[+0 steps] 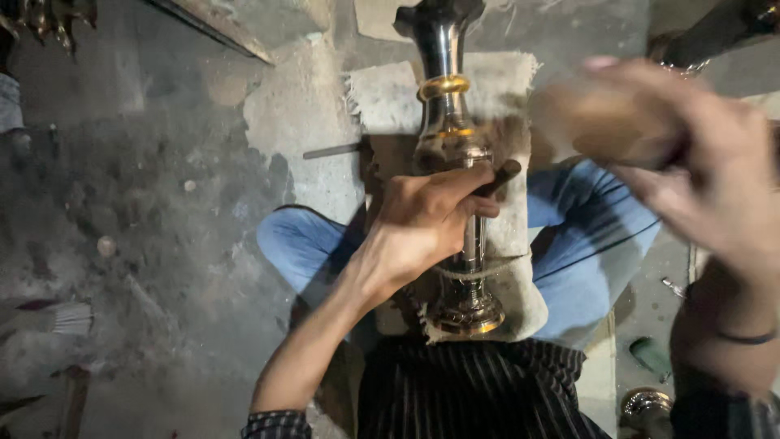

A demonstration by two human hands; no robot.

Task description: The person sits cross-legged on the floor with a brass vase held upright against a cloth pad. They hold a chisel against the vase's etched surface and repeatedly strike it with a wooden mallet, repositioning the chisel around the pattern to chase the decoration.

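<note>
Head view | left hand (422, 223) fingers pinch dark rod against polished metal stem (451, 138) | right hand (699, 171) blurred, grip unclear

Dim workshop shot, sharp in the middle and smeared on one side

Light seems to come from up top, past the hands: the cloth (390, 97) beyond the left hand (426, 223) is the brightest patch, and the metal stem (447, 106) it grips throws hard glints. The right hand (691, 162) is pure motion blur, edges gone. The floor (146, 211) out left of the left hand sinks into murky shadow, corners are darkest, and the whole thing is a bit grainy.
</note>
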